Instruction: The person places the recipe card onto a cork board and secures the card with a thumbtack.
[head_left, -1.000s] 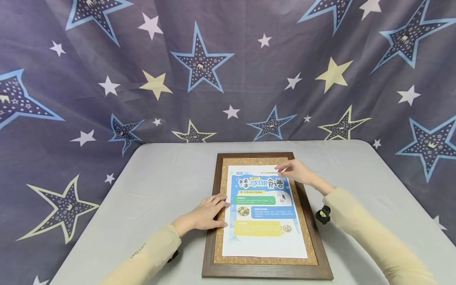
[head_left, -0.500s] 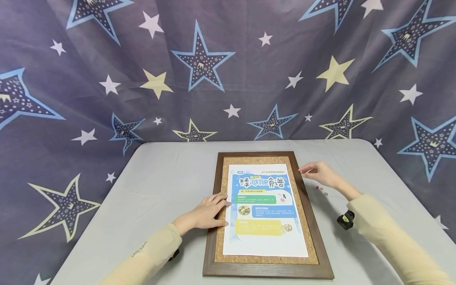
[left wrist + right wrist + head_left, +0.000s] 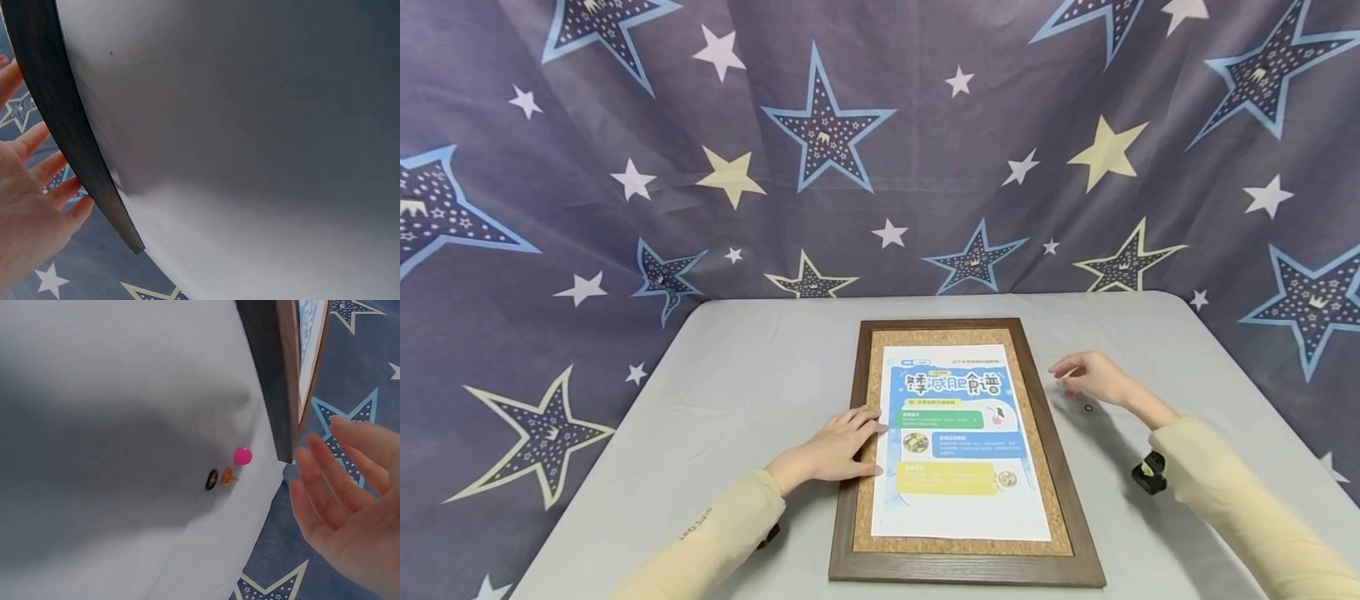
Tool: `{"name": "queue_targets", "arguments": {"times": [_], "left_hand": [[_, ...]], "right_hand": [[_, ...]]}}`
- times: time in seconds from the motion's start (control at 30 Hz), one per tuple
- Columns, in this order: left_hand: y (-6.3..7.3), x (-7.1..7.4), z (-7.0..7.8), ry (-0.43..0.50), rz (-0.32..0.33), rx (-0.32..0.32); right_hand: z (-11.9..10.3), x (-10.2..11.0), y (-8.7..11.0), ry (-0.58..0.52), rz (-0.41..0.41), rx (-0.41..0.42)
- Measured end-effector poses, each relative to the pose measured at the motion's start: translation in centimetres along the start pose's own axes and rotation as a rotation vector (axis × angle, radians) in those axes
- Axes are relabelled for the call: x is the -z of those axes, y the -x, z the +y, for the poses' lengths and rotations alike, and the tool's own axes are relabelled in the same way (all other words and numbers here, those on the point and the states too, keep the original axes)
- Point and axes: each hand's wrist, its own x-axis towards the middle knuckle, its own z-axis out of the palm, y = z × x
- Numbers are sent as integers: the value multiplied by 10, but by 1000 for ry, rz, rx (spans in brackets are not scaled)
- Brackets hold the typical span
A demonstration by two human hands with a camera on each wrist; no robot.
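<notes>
A cork board point(image 3: 970, 547) in a dark brown wooden frame point(image 3: 1078, 508) lies on the grey table. On its cork is a printed poster sheet point(image 3: 962, 521) with blue, green and yellow panels. My left hand point(image 3: 835, 446) rests with spread fingers across the frame's left side and the sheet's left edge. Right of the board, my right hand point(image 3: 1097, 379) hovers over several small pins, fingers loosely bent, nothing visible between them. In the right wrist view I see a pink thumbtack point(image 3: 242, 455), an orange thumbtack point(image 3: 227, 475) and a black thumbtack point(image 3: 212, 479) close together on the table.
A purple-grey star-patterned curtain point(image 3: 910, 150) hangs behind the table point(image 3: 760, 358) and around its sides. The board's raised wooden frame stands between the tacks and the sheet. Black wrist cameras point(image 3: 1150, 473) are strapped beneath the sleeves.
My right hand has left the sheet's top right corner and moved right, past the frame, to above the tacks. The left hand has stayed where it was on the board.
</notes>
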Motion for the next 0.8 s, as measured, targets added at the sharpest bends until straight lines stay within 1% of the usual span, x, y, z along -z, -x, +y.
{"name": "queue_targets", "arguments": {"times": [0.13, 0.27, 0.37, 0.57, 0.8], "left_hand": [[0, 0, 1, 3, -1, 4], [0, 0, 1, 10, -1, 8], [0, 1, 1, 7, -2, 10], [1, 2, 2, 15, -4, 11], [1, 2, 2, 10, -10, 13]], "right_hand": [[7, 0, 1, -12, -10, 9], [13, 1, 3, -13, -25, -7], [15, 1, 4, 12, -37, -26], [17, 2, 3, 73, -55, -28], [21, 2, 3, 81, -69, -25]]}}
